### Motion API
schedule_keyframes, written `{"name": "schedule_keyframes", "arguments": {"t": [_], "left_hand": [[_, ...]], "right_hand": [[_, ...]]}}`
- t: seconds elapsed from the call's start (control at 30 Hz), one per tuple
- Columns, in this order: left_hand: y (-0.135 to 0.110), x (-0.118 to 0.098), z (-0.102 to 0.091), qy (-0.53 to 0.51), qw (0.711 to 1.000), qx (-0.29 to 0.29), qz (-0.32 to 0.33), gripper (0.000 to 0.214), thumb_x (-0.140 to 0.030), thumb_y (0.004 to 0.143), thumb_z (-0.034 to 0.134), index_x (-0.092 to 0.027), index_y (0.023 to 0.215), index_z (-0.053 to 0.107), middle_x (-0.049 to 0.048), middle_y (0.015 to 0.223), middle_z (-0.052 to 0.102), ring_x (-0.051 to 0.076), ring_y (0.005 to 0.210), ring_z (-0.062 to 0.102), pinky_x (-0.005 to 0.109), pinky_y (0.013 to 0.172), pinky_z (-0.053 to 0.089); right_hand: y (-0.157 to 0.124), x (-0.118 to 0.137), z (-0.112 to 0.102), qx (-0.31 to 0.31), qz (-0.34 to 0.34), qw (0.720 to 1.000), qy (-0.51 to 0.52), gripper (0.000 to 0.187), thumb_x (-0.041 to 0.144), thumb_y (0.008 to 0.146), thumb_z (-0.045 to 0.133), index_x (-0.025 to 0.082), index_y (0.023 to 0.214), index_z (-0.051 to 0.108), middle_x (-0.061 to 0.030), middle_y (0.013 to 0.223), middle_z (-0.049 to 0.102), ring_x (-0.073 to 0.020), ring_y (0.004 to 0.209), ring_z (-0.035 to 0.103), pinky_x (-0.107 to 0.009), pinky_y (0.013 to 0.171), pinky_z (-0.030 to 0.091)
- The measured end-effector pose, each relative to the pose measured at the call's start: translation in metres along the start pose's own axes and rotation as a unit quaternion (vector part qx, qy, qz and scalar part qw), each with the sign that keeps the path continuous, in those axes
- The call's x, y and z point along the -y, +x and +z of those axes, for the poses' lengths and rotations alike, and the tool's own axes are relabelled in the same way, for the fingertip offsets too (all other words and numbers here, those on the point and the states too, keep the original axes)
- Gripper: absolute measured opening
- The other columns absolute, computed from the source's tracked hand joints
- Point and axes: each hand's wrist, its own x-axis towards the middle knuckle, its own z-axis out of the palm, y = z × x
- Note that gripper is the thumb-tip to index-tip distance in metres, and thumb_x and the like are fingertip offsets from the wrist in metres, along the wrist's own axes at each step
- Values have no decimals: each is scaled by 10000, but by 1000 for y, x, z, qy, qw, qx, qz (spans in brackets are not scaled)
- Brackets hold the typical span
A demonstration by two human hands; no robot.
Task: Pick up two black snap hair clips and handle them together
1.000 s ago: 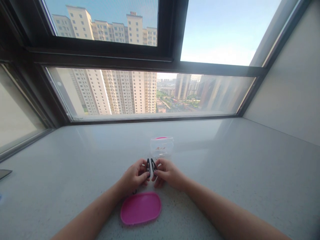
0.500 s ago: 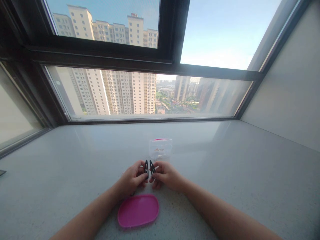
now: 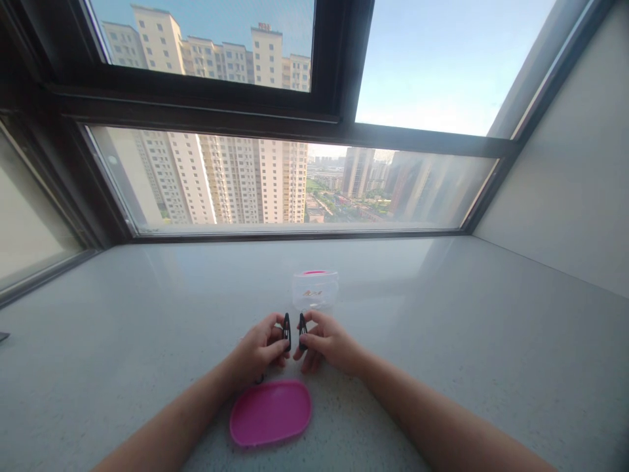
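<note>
Between thumb and fingers, my left hand (image 3: 262, 344) pinches a black snap hair clip (image 3: 287, 332), its narrow end pointing up. A matching black hair clip (image 3: 303, 332) is held upright by my right hand (image 3: 327, 342). A small gap separates the two clips. Just in front of my hands lies an oval pink lid (image 3: 270, 413), and a small dark thing (image 3: 260, 379) shows partly under my left hand, too hidden to name. Beyond my fingers stands a clear plastic container (image 3: 316, 288) with printing on its side and pink at its top.
Everything rests on a pale speckled windowsill (image 3: 442, 328). A dark window frame (image 3: 295, 237) bounds it at the back, and a white wall (image 3: 565, 196) rises on the right. The corner of a dark flat object (image 3: 4, 336) shows at the far left edge.
The clip in my right hand has turned from slanted to nearly upright and moved slightly right, widening the gap between the clips. My left hand keeps its hold.
</note>
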Motion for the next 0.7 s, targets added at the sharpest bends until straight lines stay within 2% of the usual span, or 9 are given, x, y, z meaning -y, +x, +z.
{"name": "schedule_keyframes", "arguments": {"t": [0.23, 0.43, 0.7], "left_hand": [[0, 0, 0, -3, 1000, -2, 2, 263, -227, 775, 532, -154, 1012, 443, 11, 703, 597, 133, 588, 561, 250, 536, 461], [1, -1, 0, -12, 1000, 3, -1, 261, -237, 772, 541, -159, 1000, 442, -1, 676, 586, 144, 606, 569, 257, 543, 467], [0, 2, 0, -16, 1000, 5, 4, 261, -234, 783, 536, -165, 1009, 425, -7, 680, 583, 138, 600, 563, 255, 541, 467]], "right_hand": [[-2, 0, 0, 11, 0, 1000, -6, 421, 465, 708, 625, 186, 938, 410, -28, 691, 676, -145, 460, 618, -211, 405, 460], [-2, 4, 0, 35, 21, 999, 14, 390, 456, 685, 643, 157, 854, 457, -26, 616, 649, -149, 449, 612, -205, 395, 448], [-3, 6, 1, 31, 29, 999, 13, 422, 492, 672, 647, 163, 855, 454, -21, 613, 643, -155, 460, 613, -215, 416, 439]]}}
